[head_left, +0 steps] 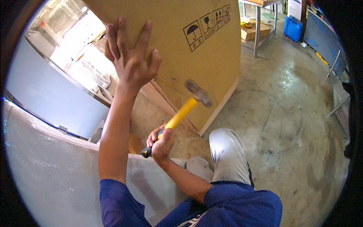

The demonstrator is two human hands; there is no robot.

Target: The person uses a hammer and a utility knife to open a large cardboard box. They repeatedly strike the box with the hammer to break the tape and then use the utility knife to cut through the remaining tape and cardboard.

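My left hand (130, 56) lies flat with fingers spread against the face of a tall brown cardboard box (196, 49) that stands on the floor. My right hand (160, 142) grips the lower end of a yellow-handled hammer (181, 113). Its blurred metal head (198, 92) is close to the box's face, low down near the box's bottom edge. My knee in grey trousers (227, 151) is bent just right of the hammer.
A large white wrapped panel (49, 166) curves across the lower left. Behind it stands a steel counter (75, 75). A metal table with a small carton (257, 26), a blue container (293, 28) and leaning boards (325, 41) stand at the back right on the concrete floor (295, 125).
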